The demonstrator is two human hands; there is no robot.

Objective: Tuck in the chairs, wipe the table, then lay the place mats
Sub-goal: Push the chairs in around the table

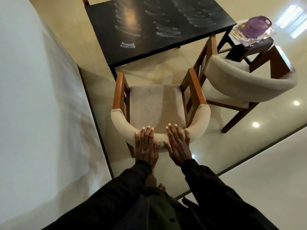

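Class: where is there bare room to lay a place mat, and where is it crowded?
The black table top in view is bare, only smeared, from the edge by the near chair to the corner by the second chair. The small side table is crowded: purple cap on papers.

Both arms are covered by long black sleeves of plain fabric, lightly creased along their length. The left sleeve (108,196) ends in a close-fitting cuff at the wrist, and the left hand (146,146) beyond it is bare. The right sleeve (224,196) ends in the same kind of cuff, and the right hand (177,146) is likewise bare. Fingernails on both hands are trimmed short. Between the sleeves, at the near edge, is a dark olive-green garment (159,206) carrying one dark round button (172,220). Just beyond it, what appear to be bare toes (162,186) show.
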